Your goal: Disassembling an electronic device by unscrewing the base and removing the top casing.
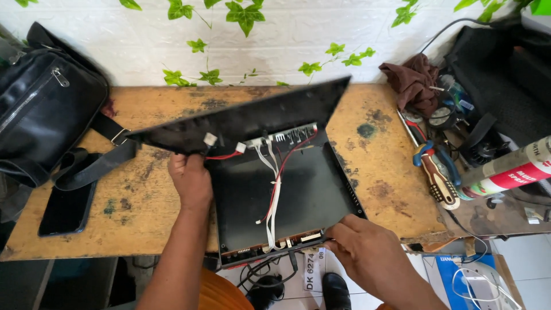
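Under raised black panel [247, 117]: left hand [189, 179] fingertips hidden; wires [274, 189] partly visible.

The black metal case [287, 195] lay open and flat on the wooden table [379, 166], near its front edge, red and white wires [275, 189] crossing inside. Its black cover panel [241, 120] stood tilted above the case's far edge.

Black bag [40, 109], phone [66, 209], screwdriver [439, 181], brown rag [414, 80].
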